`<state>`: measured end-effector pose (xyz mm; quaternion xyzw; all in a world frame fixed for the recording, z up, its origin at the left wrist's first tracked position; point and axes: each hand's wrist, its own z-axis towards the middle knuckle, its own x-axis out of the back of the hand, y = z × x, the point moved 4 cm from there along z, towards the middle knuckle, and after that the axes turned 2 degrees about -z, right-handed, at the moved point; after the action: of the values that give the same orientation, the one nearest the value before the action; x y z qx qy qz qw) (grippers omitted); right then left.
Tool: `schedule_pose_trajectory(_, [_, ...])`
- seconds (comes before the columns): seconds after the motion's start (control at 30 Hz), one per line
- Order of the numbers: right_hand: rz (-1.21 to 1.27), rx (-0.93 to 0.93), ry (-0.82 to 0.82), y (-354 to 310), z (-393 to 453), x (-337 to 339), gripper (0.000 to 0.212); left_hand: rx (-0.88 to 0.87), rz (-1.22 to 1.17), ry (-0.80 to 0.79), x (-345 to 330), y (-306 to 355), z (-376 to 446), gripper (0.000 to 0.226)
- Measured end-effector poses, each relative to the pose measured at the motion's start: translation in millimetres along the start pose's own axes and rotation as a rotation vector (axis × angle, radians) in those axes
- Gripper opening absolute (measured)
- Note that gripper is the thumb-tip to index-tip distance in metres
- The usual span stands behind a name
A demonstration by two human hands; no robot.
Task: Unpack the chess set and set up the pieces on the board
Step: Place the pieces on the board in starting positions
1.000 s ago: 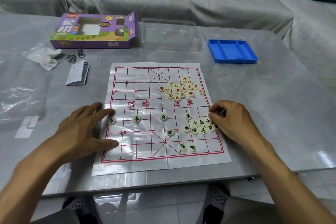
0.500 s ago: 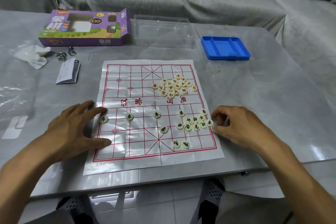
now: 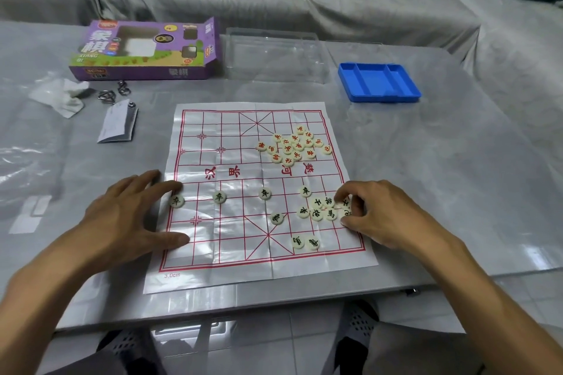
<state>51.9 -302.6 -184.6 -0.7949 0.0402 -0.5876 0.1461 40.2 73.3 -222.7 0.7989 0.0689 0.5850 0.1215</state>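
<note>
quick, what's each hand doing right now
Left hand: open, fingers spread flat on the paper board's left edge.
Right hand: fingers curled into the black-lettered pieces, pinching one.

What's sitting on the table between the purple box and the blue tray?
In the head view, a clear plastic case stands between the purple box and the blue tray, apart from both.

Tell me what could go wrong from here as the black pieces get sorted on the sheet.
The board sheet is thin and creased; if the left hand lifts, it may slide and shift the placed soldiers.
The right hand picks inside a tight black cluster at the sheet's edge; neighbours could be knocked onto the table.
The red pile sits close by and could get mixed in.
</note>
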Motion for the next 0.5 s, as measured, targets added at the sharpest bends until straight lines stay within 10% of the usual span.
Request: schedule_pose_trajectory(0.5, [-0.032, -0.018, -0.036, 7.7, -1.8, 8.1, 0.018, 0.018, 0.011, -0.020, -1.8, -0.5, 1.7, 0.126])
